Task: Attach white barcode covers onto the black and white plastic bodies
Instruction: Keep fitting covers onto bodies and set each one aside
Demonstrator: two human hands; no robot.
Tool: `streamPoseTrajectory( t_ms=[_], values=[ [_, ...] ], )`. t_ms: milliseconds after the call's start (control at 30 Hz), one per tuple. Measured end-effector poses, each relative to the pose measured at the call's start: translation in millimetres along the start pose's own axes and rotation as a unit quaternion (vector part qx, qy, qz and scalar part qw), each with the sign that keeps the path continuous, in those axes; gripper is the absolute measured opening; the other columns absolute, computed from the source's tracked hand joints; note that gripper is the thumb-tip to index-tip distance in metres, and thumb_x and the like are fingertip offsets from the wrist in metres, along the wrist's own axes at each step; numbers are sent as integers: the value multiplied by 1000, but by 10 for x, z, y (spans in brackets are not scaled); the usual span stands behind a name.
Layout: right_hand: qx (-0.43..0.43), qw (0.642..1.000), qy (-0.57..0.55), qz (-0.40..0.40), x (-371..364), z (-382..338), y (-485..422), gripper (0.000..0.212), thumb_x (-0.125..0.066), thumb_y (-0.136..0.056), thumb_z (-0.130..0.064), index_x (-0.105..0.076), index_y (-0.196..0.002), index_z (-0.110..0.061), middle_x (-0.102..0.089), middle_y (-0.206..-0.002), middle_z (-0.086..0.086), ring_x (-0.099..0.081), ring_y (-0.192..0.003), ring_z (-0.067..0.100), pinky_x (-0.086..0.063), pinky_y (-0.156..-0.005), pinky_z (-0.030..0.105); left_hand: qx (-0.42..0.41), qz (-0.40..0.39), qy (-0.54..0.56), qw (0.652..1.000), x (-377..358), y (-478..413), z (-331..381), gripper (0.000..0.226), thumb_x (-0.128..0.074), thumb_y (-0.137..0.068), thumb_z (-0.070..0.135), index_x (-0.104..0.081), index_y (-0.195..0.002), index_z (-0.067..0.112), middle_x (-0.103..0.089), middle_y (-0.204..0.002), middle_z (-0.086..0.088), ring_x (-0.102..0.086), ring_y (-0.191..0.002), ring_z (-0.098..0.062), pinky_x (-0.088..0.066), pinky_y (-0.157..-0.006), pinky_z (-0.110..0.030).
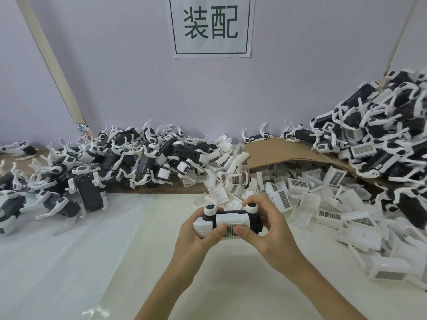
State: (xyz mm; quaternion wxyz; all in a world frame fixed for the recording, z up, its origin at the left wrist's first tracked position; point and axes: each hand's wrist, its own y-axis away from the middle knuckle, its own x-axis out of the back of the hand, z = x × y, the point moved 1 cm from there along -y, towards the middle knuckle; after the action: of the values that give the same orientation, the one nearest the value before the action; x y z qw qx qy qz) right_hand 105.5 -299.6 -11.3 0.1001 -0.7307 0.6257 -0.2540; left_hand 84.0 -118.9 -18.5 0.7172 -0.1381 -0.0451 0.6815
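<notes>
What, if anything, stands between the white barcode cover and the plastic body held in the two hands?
Nothing visible does. The barcode cover already lies against the plastic body, with the left hand and right hand gripping both directly and a thumb of each pressing on the cover.

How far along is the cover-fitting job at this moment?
Done, apparently: the right heap holds bodies showing barcode covers. In hand: left hand and right hand grip one body, thumbs pressing its barcode cover. Left: many loose covers by the cardboard and a left heap with bare dark bodies.
</notes>
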Motion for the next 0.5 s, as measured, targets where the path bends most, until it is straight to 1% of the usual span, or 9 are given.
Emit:
streamPoseTrajectory(
  t_ms=[67,133,167,233,300,367,433,500],
  values=[
    [-4,1000,-2,0,-11,1,3,41,-84,-78,-19,-57,-110,-22,-67,-91,-12,-63,-79,11,-49,-72,18,-7,5,1,1000,3,-3,-5,44,-80,-74,37,-70,-113,20,-77,-105,-5,-73,-98,-19,-54,-76,-19],
    [-14,1000,-15,8,-19,-19,-12,42,-81,-76,-27,-59,-111,-19,-70,-93,-6,-66,-81,13,-51,-70,19,-4,11,4,1000,4,-14,-23,50,-79,-70,45,-71,-114,22,-76,-106,-5,-73,-100,-21,-56,-78,-23],
    [-33,999,-34,17,-15,-38,-27,42,-79,-75,-29,-61,-111,-17,-71,-93,-1,-68,-80,16,-53,-67,21,4,11,7,1000,4,-21,-36,52,-78,-70,48,-70,-115,22,-76,-106,-6,-73,-99,-23,-58,-78,-26],
    [-111,986,-118,40,1,-51,-69,41,-76,-76,-33,-64,-108,-10,-70,-92,10,-70,-72,23,-55,-62,26,24,-5,21,999,-10,-27,-49,56,-75,-72,51,-66,-118,21,-75,-105,-8,-75,-90,-32,-60,-75,-32],
    [-204,956,-209,32,22,-38,-98,43,-71,-80,-38,-69,-106,-4,-69,-89,12,-66,-65,25,-53,-65,29,16,-17,4,1000,-25,-20,-51,53,-72,-76,51,-63,-119,22,-74,-108,-6,-75,-77,-35,-60,-69,-32],
    [-279,913,-298,21,41,-18,-106,33,-67,-86,-36,-73,-100,-7,-66,-86,10,-59,-60,22,-46,-66,31,-26,9,-93,995,-27,-16,-53,44,-72,-78,47,-60,-117,29,-71,-113,7,-73,-67,-27,-56,-64,-27],
    [-336,862,-378,38,66,2,-106,25,-69,-83,-32,-74,-96,-11,-63,-89,11,-55,-56,21,-42,-63,31,-67,46,-191,978,-37,-5,-81,39,-76,-82,38,-56,-116,35,-64,-118,19,-68,-64,-18,-53,-63,-23],
    [-360,833,-417,50,78,5,-102,33,-72,-80,-31,-70,-104,-9,-59,-98,14,-54,-57,21,-43,-64,31,-82,89,-214,969,-57,3,-105,42,-79,-85,28,-51,-115,35,-56,-119,24,-64,-67,-13,-51,-61,-20]
  ],
)
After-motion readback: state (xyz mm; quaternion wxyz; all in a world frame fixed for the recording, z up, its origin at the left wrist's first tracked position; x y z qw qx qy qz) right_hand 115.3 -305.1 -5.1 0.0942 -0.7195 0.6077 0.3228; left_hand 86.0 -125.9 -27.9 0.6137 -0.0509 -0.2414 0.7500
